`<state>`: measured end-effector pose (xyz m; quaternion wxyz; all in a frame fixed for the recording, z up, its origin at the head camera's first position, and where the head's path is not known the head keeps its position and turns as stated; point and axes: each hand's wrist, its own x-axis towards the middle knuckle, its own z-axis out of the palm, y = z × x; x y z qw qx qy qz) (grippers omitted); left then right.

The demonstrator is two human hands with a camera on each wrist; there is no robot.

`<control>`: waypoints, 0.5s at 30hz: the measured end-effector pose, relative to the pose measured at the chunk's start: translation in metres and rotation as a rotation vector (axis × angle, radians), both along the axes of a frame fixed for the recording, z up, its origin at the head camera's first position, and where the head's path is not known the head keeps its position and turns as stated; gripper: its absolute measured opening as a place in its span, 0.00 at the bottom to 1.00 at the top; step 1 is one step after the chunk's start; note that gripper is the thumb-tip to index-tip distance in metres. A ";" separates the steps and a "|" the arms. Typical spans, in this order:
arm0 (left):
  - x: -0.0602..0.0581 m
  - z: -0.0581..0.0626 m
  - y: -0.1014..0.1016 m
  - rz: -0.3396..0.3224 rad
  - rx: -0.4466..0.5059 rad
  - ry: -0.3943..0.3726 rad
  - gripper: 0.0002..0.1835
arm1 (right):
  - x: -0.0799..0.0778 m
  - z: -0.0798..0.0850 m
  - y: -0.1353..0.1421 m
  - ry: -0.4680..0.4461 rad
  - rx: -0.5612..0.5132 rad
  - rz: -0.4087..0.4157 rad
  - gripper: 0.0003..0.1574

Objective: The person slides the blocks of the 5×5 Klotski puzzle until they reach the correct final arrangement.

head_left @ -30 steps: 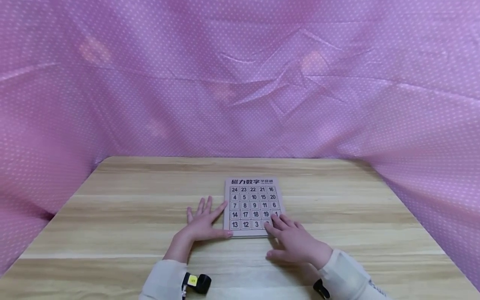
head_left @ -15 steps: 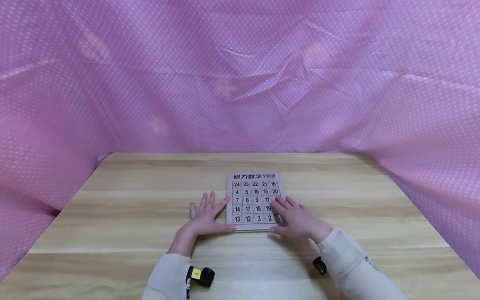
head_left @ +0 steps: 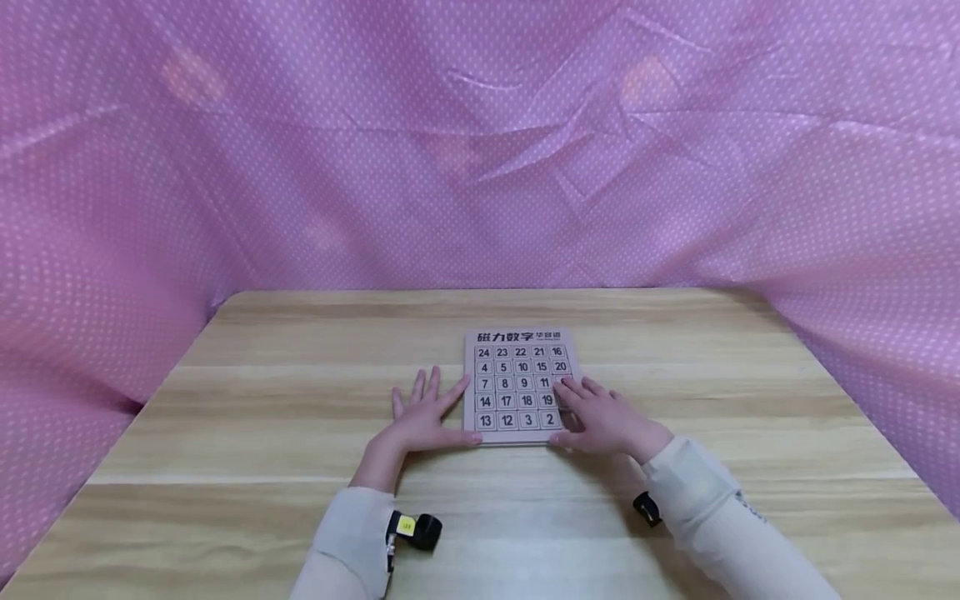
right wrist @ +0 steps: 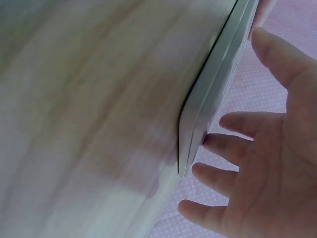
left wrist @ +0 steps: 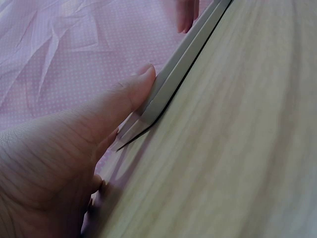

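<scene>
While tile 2 (head_left: 550, 420), earlier covered, now shows, I see left hand (head_left: 422, 424) and right hand (head_left: 602, 419), unclenched, touching the number board (head_left: 514, 384) on the counter (head_left: 517, 517); head view alone shows numerals (head_left: 522, 367).

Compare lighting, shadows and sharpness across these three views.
Head view: the pale rectangular number board is mostly readable, and the light-brown wood-grain table has a whitish sheen near the front; left wrist view: dimmer, table grain soft, shadow beside the bare left hand; right wrist view: soft-edged shadow on the table beside the board.
</scene>
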<state>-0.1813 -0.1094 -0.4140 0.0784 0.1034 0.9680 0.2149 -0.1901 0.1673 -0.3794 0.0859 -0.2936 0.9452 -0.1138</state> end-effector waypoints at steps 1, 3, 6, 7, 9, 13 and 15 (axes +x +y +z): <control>0.000 0.000 0.000 -0.002 0.002 -0.001 0.52 | 0.000 0.000 0.000 -0.002 0.001 0.000 0.52; 0.000 -0.001 -0.001 -0.001 0.003 -0.005 0.52 | 0.001 0.000 0.000 -0.002 0.004 0.001 0.52; -0.001 -0.002 -0.001 -0.001 0.005 -0.012 0.52 | 0.005 0.000 -0.001 0.001 0.007 0.007 0.52; -0.001 -0.002 -0.001 -0.001 0.005 -0.012 0.52 | 0.006 0.001 -0.001 0.005 0.010 0.010 0.51; -0.001 -0.003 -0.001 -0.002 0.003 -0.012 0.52 | 0.009 0.001 0.000 0.010 0.016 0.019 0.51; -0.002 -0.001 0.000 -0.003 0.005 -0.011 0.52 | 0.014 0.002 0.002 0.012 0.025 0.033 0.51; -0.002 0.000 0.000 -0.002 0.005 -0.008 0.52 | 0.016 0.001 0.002 0.009 0.028 0.036 0.51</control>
